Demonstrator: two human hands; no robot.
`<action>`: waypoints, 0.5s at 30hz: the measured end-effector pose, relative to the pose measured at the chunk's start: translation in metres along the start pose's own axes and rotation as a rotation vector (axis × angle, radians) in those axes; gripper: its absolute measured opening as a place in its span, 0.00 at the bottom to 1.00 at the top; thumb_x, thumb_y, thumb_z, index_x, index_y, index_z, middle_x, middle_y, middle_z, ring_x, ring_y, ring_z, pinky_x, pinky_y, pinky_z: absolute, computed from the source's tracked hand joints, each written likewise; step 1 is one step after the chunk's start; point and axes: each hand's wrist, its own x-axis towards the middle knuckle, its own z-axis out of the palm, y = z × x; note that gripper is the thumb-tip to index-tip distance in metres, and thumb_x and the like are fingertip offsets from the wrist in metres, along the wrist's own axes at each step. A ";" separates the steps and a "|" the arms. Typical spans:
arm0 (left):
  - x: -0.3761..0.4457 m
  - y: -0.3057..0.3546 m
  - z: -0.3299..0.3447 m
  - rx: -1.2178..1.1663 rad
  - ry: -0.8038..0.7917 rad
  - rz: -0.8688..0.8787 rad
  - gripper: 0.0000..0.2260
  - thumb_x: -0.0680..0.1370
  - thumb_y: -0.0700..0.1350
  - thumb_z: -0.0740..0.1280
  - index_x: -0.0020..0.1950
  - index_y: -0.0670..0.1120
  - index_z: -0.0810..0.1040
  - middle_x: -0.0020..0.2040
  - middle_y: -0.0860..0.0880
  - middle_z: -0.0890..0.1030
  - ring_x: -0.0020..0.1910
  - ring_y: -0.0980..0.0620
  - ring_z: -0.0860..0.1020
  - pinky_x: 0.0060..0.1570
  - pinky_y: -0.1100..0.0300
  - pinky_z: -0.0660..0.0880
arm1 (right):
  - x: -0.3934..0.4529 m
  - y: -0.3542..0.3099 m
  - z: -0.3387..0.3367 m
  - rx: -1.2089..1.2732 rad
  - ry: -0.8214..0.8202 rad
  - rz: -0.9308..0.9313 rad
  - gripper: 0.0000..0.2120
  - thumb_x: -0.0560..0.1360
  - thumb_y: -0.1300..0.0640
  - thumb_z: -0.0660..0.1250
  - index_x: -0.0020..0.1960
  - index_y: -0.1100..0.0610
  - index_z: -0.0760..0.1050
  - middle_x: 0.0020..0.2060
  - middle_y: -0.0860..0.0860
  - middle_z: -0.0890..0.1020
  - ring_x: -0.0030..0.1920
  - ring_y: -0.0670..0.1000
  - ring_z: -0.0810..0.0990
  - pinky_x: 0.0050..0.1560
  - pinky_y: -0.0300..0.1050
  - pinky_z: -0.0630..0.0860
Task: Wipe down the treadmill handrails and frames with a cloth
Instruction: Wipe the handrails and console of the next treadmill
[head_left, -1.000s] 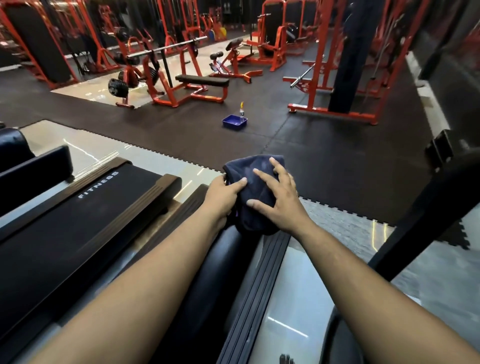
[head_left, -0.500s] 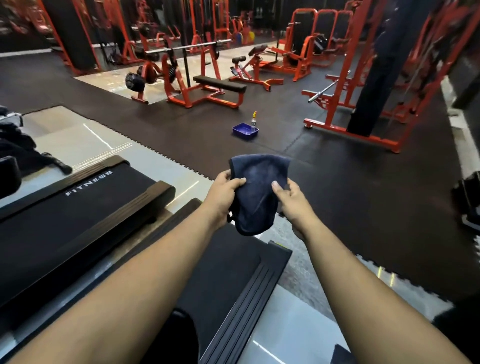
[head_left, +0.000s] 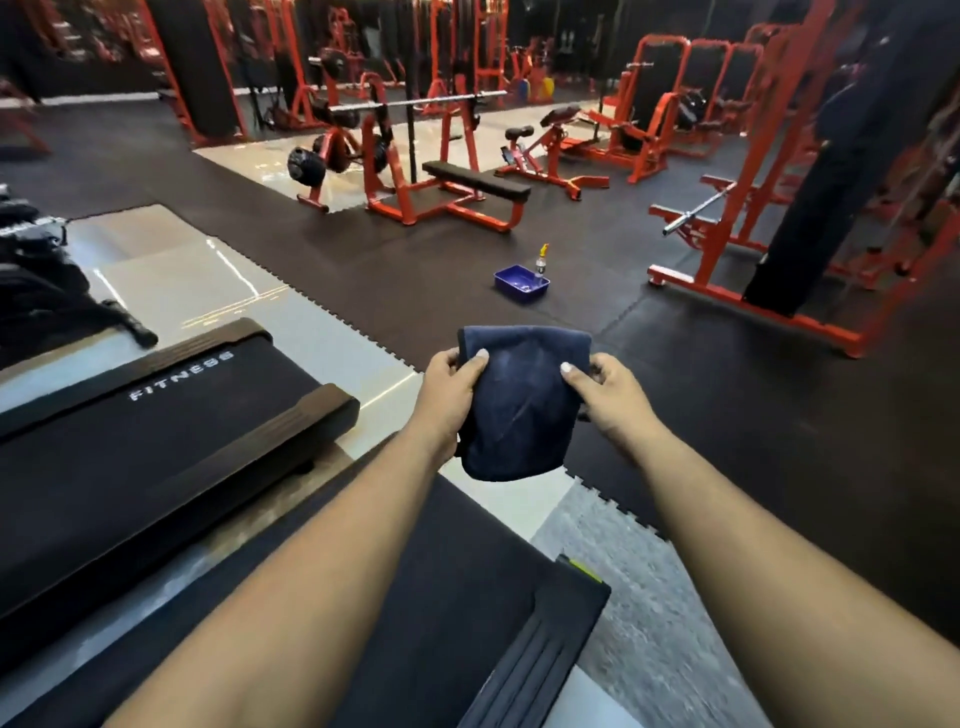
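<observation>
At frame centre, the left hand (head_left: 451, 387) and right hand (head_left: 609, 392) each pinch a side of the folded dark blue cloth (head_left: 519, 402), held above the treadmill belt (head_left: 415, 582).

A dark navy cloth (head_left: 519, 400) hangs in the air in front of the person, folded over so its top edge runs level and its lower end sags into a rounded bulge. It is pinched at both upper corners, thumbs lying across its front face. Below it lies the near treadmill (head_left: 457, 597), its black belt flat, with a ribbed side rail along the right edge and a small yellow-green mark at the rear corner. Just beside it, to the left, lies a second treadmill (head_left: 156, 431), its belt printed "FITNESS" in white.
</observation>
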 end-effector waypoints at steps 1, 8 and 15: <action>0.011 -0.002 -0.004 -0.009 0.020 0.001 0.16 0.79 0.55 0.69 0.64 0.50 0.76 0.57 0.51 0.86 0.54 0.51 0.85 0.46 0.53 0.82 | 0.013 0.000 0.010 0.014 -0.013 0.007 0.11 0.80 0.48 0.68 0.53 0.56 0.76 0.49 0.53 0.84 0.54 0.57 0.84 0.56 0.66 0.81; 0.047 0.010 -0.095 -0.071 0.292 0.044 0.12 0.83 0.51 0.67 0.65 0.50 0.74 0.57 0.53 0.83 0.54 0.54 0.83 0.47 0.59 0.78 | 0.076 -0.037 0.112 0.101 -0.240 -0.009 0.10 0.80 0.47 0.69 0.58 0.51 0.79 0.52 0.48 0.86 0.52 0.51 0.85 0.56 0.60 0.83; 0.017 0.045 -0.220 -0.043 0.652 0.147 0.06 0.83 0.50 0.67 0.58 0.55 0.74 0.59 0.50 0.82 0.58 0.50 0.81 0.62 0.47 0.79 | 0.072 -0.109 0.245 0.229 -0.555 -0.158 0.03 0.81 0.55 0.69 0.54 0.52 0.79 0.50 0.47 0.86 0.51 0.47 0.84 0.53 0.48 0.81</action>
